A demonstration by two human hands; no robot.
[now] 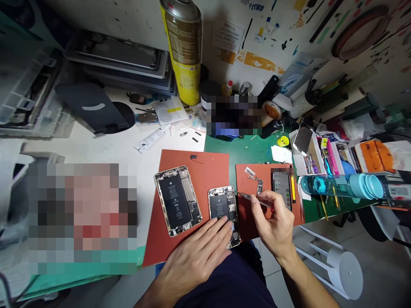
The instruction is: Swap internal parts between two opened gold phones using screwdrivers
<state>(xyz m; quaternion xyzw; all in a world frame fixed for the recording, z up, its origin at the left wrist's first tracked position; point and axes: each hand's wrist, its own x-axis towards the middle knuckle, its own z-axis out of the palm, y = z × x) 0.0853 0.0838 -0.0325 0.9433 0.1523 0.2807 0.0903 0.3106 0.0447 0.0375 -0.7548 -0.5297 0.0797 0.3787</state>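
Note:
My left hand (195, 254) lies flat with fingers stretched over the lower part of a small opened phone (220, 203). The phone's black battery and inner boards show; the fingers hide part of them. In my right hand (274, 220), a slim screwdriver (245, 196) is pinched, its thin tip at the phone's upper right edge. I cannot tell whether the tip touches a screw. To the left, a larger opened phone (178, 201) with a black battery rests on the reddish-brown mat (205, 164). Small metal phone parts (259, 186) lie on the second mat (245, 218), right of the screwdriver.
A lit phone (281, 190) and a yellow pen (293, 189) lie at the right. Beyond them are a blue bottle (340, 186) and boxes of tools (310, 160). A spray can (186, 55) and a black stand (94, 105) stand at the back. A blurred patch covers the left.

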